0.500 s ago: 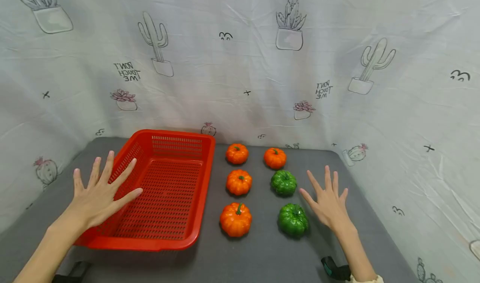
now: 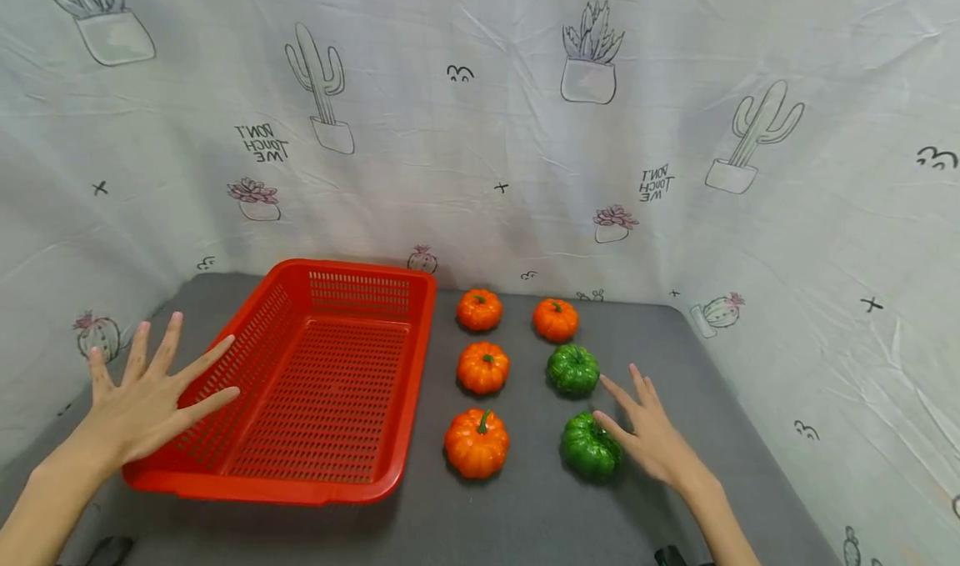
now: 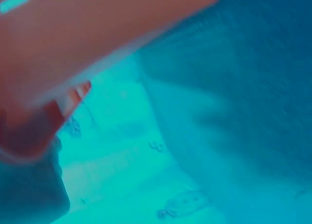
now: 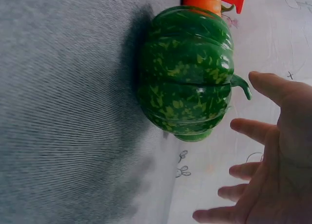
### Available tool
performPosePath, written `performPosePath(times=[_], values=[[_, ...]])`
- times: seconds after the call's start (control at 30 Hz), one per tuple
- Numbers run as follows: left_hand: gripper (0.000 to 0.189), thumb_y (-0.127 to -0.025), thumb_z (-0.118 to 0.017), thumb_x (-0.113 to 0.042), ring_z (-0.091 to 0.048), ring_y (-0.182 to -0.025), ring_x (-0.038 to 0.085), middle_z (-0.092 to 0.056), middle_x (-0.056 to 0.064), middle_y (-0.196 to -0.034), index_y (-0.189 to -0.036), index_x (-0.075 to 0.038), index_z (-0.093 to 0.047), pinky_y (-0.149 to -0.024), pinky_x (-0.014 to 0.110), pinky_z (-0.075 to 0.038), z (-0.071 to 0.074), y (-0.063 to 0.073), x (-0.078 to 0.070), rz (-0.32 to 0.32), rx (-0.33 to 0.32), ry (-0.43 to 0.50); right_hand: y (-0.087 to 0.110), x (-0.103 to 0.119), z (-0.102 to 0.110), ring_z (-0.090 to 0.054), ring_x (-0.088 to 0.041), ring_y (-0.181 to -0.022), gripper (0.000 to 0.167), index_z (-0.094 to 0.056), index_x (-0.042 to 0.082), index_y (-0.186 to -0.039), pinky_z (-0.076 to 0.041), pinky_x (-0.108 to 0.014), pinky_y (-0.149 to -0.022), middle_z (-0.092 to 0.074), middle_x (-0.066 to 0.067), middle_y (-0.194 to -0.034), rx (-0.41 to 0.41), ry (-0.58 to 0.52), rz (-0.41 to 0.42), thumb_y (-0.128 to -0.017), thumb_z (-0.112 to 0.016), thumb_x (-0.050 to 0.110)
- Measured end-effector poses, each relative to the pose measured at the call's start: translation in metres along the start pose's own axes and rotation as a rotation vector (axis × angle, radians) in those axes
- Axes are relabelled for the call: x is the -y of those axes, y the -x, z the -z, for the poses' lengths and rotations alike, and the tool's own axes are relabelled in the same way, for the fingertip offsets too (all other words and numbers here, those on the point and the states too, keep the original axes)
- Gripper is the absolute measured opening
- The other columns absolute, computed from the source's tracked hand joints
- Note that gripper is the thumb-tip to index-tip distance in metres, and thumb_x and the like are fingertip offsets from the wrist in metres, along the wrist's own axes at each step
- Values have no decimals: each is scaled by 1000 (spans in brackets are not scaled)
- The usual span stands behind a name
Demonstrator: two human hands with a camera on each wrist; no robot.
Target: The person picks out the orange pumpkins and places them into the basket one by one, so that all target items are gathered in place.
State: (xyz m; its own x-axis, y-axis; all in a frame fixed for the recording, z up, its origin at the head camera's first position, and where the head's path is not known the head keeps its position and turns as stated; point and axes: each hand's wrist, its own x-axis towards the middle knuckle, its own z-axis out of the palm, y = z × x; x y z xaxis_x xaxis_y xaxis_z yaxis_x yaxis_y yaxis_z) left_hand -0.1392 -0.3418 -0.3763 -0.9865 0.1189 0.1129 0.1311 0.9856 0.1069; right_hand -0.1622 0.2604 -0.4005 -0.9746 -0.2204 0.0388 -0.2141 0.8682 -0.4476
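Observation:
My left hand (image 2: 138, 412), fingers spread wide, hovers over the left rim of a red plastic basket (image 2: 420, 358) and holds nothing. My right hand (image 2: 656, 437) is held beside the nearer green pumpkin (image 2: 588, 448), its thumb and fingers extended and its palm bare. In the right wrist view that speckled green pumpkin (image 4: 187, 70) stands close before the fingertips, its curved stem near the thumb. Behind it in the head view sits a second green pumpkin (image 2: 572, 372). The left wrist view is blurred and blue-tinted, with a brownish-red basket wall (image 3: 107, 34) across its top.
Orange pumpkins stand in a column right of the basket: a near one (image 2: 476, 445), a middle one (image 2: 483, 368) and a far one (image 2: 479, 310). Another orange pumpkin (image 2: 555, 321) sits behind the green ones. A cactus-printed curtain (image 2: 510, 132) borders the grey table (image 2: 517, 516).
My left hand has moved left and slightly down, away from the basket's middle. The right hand has shifted left and lower, its fingertips now overlapping the near green pumpkin's edge.

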Motion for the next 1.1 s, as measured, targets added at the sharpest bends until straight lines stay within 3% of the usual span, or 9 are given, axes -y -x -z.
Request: performPosePath(times=[0.13, 0.3, 0.5, 0.6, 0.7, 0.8, 0.87, 0.93, 1.1], values=[[81, -90, -52, -57, 36, -132, 42, 33, 13, -151, -154, -35, -7, -87, 70, 29, -2, 1, 10, -22, -35, 4, 2, 1, -2, -6, -53, -138, 62, -38, 11, -147, -19, -76, -95, -5, -28, -156, 14, -48, 32, -97, -50, 47], [70, -91, -56, -50, 35, -133, 40, 29, 6, -154, -152, -34, -25, -86, 65, 34, -3, -2, 20, -69, -94, 66, 3, 1, -5, -12, -53, -137, 61, -40, 9, -146, -22, -74, -97, -8, -29, -154, 13, -56, 60, -97, -52, 44], [57, -87, -67, -28, 24, -139, 43, 2, -3, -161, -140, -24, -49, -94, 65, 28, -12, -8, 36, -232, -227, 270, 3, -1, -9, -17, -53, -136, 59, -45, 8, -142, -25, -73, -96, -12, -28, -154, 16, -60, 73, -96, -54, 44], [51, -83, -70, -14, 16, -143, 35, -14, -7, -159, -133, -15, -57, -102, 64, 21, -16, -10, 40, -311, -275, 399, 3, -2, -11, -19, -53, -135, 58, -49, 9, -140, -26, -73, -95, -15, -28, -154, 19, -62, 81, -95, -55, 45], [50, -83, -68, -5, 8, -145, 19, -24, -11, -156, -132, -10, -58, -104, 66, 14, -18, -10, 40, -334, -277, 494, 3, -3, -12, -22, -53, -134, 57, -51, 9, -138, -27, -73, -94, -18, -29, -153, 18, -65, 96, -94, -56, 45], [51, -87, -66, -4, -10, -141, -1, -31, -11, -153, -136, -13, -55, -116, 42, -4, -18, -8, 38, -284, -241, 541, 4, -5, -14, -24, -53, -134, 57, -52, 9, -138, -28, -73, -93, -20, -28, -152, 26, -82, 102, -93, -58, 44], [52, -88, -65, -4, -24, -131, -12, -37, -8, -151, -138, -15, -53, -107, 23, -22, -18, -6, 35, -249, -225, 549, 5, -7, -16, -25, -53, -133, 57, -52, 10, -138, -30, -72, -92, -21, -28, -152, 38, -100, 105, -93, -60, 44], [54, -88, -66, -4, -35, -121, -17, -41, -4, -149, -139, -15, -52, -87, 8, -28, -18, -5, 33, -239, -224, 545, 7, -9, -17, -26, -52, -133, 57, -52, 11, -138, -32, -72, -91, -21, -27, -152, 54, -122, 107, -92, -61, 43], [55, -84, -68, 3, -44, -115, -14, -46, -4, -145, -135, -10, -56, -67, 11, -34, -21, -8, 32, -315, -258, 549, 10, -13, -18, -29, -52, -132, 55, -53, 14, -137, -36, -70, -88, -24, -26, -152, 86, -158, 128, -91, -63, 42]])
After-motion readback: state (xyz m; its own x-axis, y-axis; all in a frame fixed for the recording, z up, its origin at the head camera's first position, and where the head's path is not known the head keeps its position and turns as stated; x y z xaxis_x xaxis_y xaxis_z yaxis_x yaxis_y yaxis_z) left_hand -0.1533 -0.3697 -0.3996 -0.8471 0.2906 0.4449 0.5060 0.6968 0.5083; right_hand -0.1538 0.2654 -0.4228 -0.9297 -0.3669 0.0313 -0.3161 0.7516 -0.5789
